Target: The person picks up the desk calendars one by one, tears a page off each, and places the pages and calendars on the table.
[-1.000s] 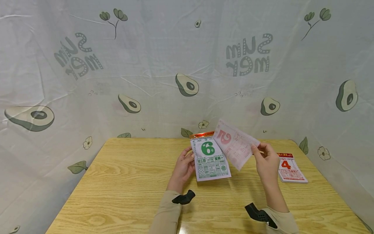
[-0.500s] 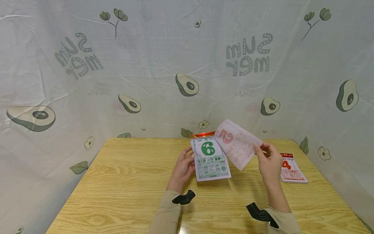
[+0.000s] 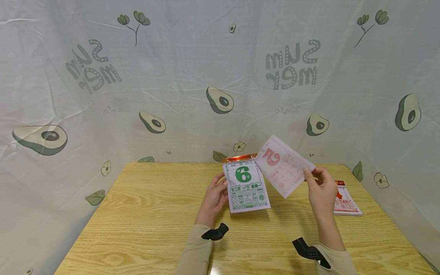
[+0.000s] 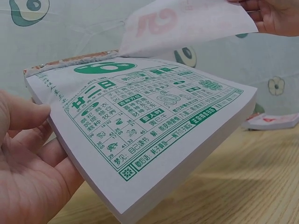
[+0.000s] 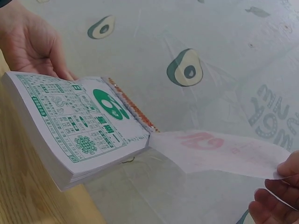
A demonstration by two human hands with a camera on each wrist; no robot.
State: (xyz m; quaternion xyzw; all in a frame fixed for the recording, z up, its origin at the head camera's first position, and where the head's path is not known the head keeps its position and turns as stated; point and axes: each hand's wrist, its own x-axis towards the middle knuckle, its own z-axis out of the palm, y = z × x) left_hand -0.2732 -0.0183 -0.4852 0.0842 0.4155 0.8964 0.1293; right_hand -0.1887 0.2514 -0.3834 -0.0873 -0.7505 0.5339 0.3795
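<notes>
Grips calendar pad [image 3: 247, 196] by side in left hand [image 3: 215, 193], likely to steady it; pinches page [image 3: 284, 166] near corner in right hand [image 3: 321, 191], likely to hold it off pad.

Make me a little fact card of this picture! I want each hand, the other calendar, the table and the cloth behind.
Left hand: holds the calendar pad showing a green 6, by its left edge
Right hand: pinches a thin sheet, red number showing through backwards
Other calendar: on the table, partly hidden by the right hand
Table: light wood
Cloth: pale, printed with avocados
</notes>
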